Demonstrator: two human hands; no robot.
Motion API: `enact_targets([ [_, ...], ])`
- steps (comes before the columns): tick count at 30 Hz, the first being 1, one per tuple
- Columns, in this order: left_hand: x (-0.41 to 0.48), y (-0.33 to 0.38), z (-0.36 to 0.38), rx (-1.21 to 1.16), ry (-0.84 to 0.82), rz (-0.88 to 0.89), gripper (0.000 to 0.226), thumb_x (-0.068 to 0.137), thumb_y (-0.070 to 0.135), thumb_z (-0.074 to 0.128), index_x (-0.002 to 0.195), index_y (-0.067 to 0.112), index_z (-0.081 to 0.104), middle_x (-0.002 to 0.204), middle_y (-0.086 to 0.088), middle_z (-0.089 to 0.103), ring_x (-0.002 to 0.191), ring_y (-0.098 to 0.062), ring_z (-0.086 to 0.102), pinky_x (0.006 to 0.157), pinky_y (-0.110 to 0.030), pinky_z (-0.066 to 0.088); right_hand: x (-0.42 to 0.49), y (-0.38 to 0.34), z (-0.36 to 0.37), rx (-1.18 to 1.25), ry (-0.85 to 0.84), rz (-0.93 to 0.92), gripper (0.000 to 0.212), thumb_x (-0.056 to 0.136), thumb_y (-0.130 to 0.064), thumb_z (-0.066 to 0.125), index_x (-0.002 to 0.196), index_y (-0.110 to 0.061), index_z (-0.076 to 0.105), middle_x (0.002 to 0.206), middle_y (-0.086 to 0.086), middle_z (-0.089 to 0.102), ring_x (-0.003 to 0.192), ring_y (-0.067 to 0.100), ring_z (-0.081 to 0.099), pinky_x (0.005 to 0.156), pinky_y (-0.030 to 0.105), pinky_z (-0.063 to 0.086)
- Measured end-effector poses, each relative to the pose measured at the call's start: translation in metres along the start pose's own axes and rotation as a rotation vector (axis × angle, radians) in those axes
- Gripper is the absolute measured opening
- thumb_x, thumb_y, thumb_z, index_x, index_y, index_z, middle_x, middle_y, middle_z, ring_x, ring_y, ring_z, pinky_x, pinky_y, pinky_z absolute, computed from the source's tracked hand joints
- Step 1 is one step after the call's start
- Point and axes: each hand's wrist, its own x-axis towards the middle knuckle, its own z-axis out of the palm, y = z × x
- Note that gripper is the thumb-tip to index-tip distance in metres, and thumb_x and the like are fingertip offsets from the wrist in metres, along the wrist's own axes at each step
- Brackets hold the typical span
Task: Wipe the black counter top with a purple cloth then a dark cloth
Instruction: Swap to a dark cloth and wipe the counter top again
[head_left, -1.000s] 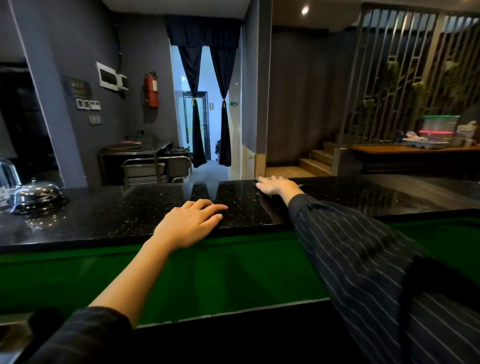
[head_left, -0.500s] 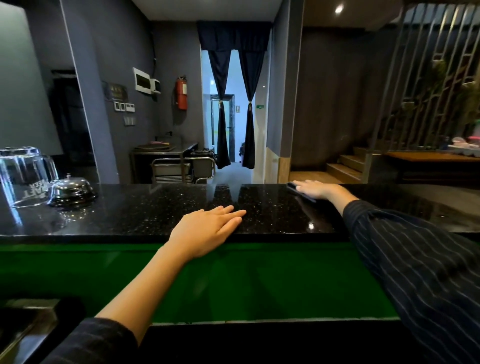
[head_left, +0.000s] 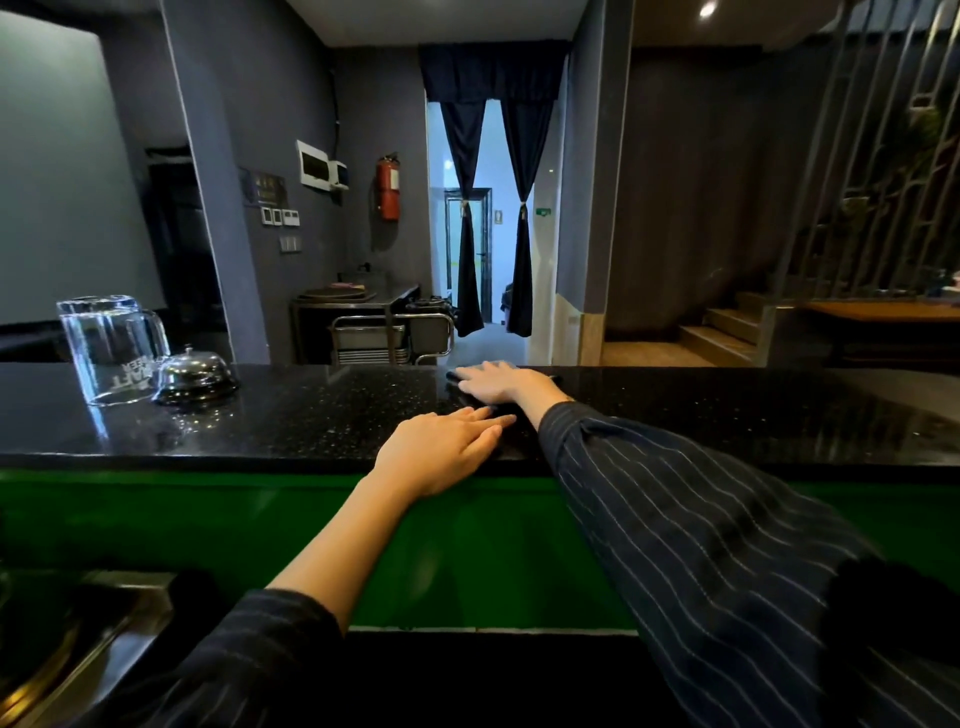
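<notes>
The black speckled counter top (head_left: 322, 415) runs across the view above a green panel. My right hand (head_left: 496, 383) lies flat near the counter's far edge, fingers straight, pressing a dark cloth (head_left: 457, 375) of which only thin edges show beside the fingers. My left hand (head_left: 441, 452) rests flat on the counter's near edge, fingers straight and pointing right, holding nothing. It lies just in front of my right wrist. No purple cloth is in view.
An upturned glass mug (head_left: 111, 351) and a metal service bell (head_left: 193, 375) stand on the counter's left part. A steel sink (head_left: 67, 639) sits low at the left. Behind the counter are a metal trolley (head_left: 389, 340) and steps (head_left: 722, 332).
My right hand with the cloth has slid left along the counter's far edge, closer to my left hand. The view has turned left, bringing the mug and bell further in.
</notes>
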Motion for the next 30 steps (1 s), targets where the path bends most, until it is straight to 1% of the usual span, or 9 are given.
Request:
enact_targets([
  [2,-0.002,0.002,-0.003,0.004,-0.007,-0.009,0.043,0.101,0.044,0.016,0.143,0.051,0.022,0.155,0.013,0.023,0.131,-0.022,0.043,0.103,-0.039,0.036,-0.019,-0.011,0.001,0.001,-0.016,-0.073,0.061,0.093,-0.052,0.021,0.152,-0.041,0.016,0.162,0.006,0.018,0.149,0.031,0.015,0.117,0.059,0.011],
  [6,-0.005,0.000,-0.003,-0.040,0.010,0.029,0.041,0.100,0.044,0.021,0.139,0.053,0.030,0.153,0.011,0.030,0.127,-0.023,0.048,0.100,-0.041,0.040,-0.062,0.008,-0.003,0.093,-0.005,-0.191,0.048,0.105,-0.025,0.026,0.153,-0.024,0.024,0.161,0.007,0.022,0.148,0.027,0.017,0.120,0.043,0.010],
  [8,-0.008,-0.005,-0.002,-0.126,0.077,0.041,0.040,0.098,0.044,0.031,0.138,0.044,0.040,0.147,0.009,0.042,0.130,-0.019,0.046,0.103,-0.042,0.039,-0.080,0.038,-0.002,0.118,0.016,-0.136,0.046,0.106,-0.033,0.023,0.152,-0.035,0.024,0.162,0.002,0.020,0.150,0.025,0.013,0.120,0.050,0.007],
  [10,-0.015,-0.017,-0.001,-0.112,0.142,0.065,0.040,0.098,0.043,0.036,0.136,0.039,0.045,0.145,0.006,0.046,0.136,-0.012,0.038,0.113,-0.045,0.026,-0.099,0.071,-0.002,0.106,0.038,0.003,0.046,0.104,-0.045,0.016,0.150,-0.045,0.020,0.162,-0.008,0.013,0.151,0.021,0.006,0.117,0.060,0.000],
  [13,-0.030,-0.037,0.005,-0.043,0.139,0.011,0.041,0.099,0.045,0.026,0.138,0.043,0.039,0.148,0.010,0.039,0.140,-0.008,0.029,0.116,-0.049,0.015,-0.117,0.098,-0.004,0.107,0.044,0.163,0.052,0.102,-0.051,0.011,0.153,-0.042,0.015,0.163,-0.010,0.006,0.151,0.018,0.002,0.115,0.060,-0.001],
  [16,-0.040,-0.037,0.013,0.009,0.127,-0.029,0.046,0.099,0.048,0.015,0.143,0.045,0.026,0.153,0.015,0.028,0.143,-0.008,0.023,0.116,-0.044,0.019,-0.114,0.097,-0.002,0.094,0.060,0.245,0.053,0.102,-0.050,0.012,0.154,-0.040,0.013,0.164,-0.006,0.007,0.151,0.021,0.004,0.115,0.059,0.001],
  [20,-0.037,-0.035,0.012,0.035,0.145,-0.036,0.054,0.093,0.058,0.010,0.143,0.045,0.028,0.152,0.015,0.030,0.142,-0.010,0.026,0.111,-0.042,0.030,-0.106,0.070,0.003,0.071,0.108,0.372,0.057,0.099,-0.056,0.014,0.154,-0.039,0.013,0.164,0.001,0.009,0.150,0.028,0.007,0.116,0.058,0.007],
  [26,-0.042,-0.027,0.005,0.039,0.120,-0.063,0.047,0.098,0.050,0.022,0.143,0.041,0.031,0.151,0.010,0.034,0.140,-0.012,0.030,0.108,-0.045,0.032,-0.122,-0.024,0.005,0.044,0.099,0.129,0.054,0.101,-0.050,0.013,0.154,-0.039,0.015,0.164,0.000,0.012,0.150,0.028,0.010,0.115,0.062,0.008],
  [30,-0.048,-0.028,0.002,0.016,0.061,-0.072,0.049,0.099,0.049,0.022,0.146,0.038,0.026,0.154,0.008,0.029,0.142,-0.015,0.025,0.112,-0.047,0.025,-0.154,-0.026,0.009,0.040,0.090,-0.052,0.049,0.104,-0.042,0.015,0.152,-0.041,0.017,0.163,-0.005,0.015,0.149,0.020,0.012,0.113,0.061,0.013],
])
